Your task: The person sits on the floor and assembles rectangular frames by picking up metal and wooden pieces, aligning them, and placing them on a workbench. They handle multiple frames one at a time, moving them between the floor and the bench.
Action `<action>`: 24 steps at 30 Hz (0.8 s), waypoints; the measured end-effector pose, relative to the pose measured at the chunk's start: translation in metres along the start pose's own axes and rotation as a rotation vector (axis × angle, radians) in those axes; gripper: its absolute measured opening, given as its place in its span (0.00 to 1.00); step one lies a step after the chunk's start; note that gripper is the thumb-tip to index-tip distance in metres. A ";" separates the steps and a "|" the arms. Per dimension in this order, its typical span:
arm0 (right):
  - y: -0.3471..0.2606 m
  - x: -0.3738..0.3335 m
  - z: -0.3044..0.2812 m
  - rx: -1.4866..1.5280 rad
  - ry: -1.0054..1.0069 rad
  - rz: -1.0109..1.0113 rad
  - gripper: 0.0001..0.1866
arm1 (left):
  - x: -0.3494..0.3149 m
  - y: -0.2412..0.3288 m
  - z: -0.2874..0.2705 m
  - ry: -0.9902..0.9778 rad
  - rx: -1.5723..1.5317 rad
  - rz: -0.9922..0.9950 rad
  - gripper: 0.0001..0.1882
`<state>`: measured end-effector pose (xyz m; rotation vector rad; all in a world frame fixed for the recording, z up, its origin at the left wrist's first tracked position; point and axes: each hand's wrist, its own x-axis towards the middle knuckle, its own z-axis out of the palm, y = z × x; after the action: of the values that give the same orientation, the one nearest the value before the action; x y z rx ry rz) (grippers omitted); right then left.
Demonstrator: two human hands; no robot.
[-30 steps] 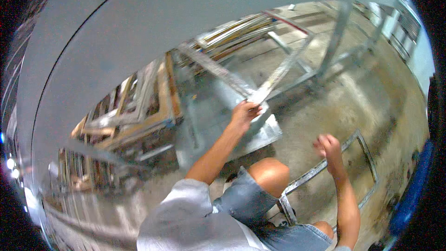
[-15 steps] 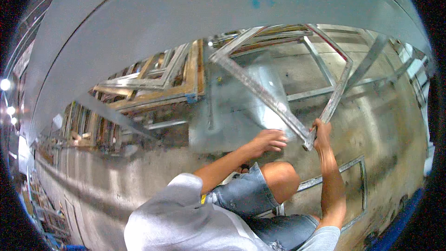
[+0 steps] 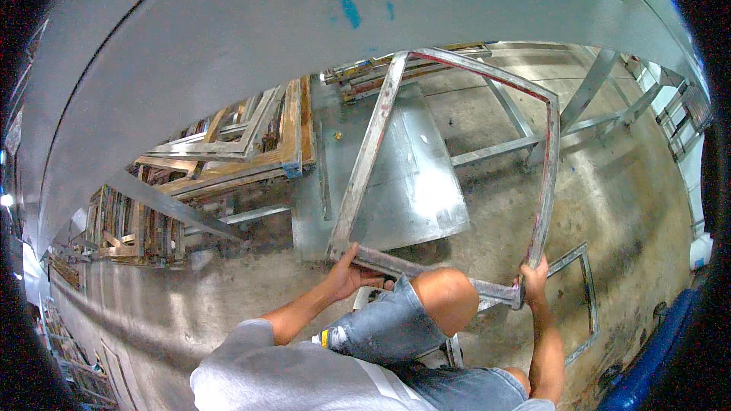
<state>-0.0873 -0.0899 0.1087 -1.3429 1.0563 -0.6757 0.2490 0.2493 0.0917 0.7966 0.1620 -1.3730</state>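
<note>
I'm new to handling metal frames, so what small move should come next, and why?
I'd probably ease the held frame slightly forward: the left hand and right hand grasp it near its two closest corners, while the raised knee hides part of its near bar, so they may be touching.

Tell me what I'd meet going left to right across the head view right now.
Stacked frames, left hand holding one corner of the metal frame, bare knee, right hand holding its other near corner, blue object.
</note>
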 end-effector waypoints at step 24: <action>0.071 -0.056 0.046 0.174 0.003 0.219 0.20 | -0.034 0.090 0.010 -0.254 1.505 -0.508 0.20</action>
<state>-0.0817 -0.0089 0.0473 -1.0595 1.1023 -0.5908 0.3194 0.2695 0.1544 1.8551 -1.0654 -1.9836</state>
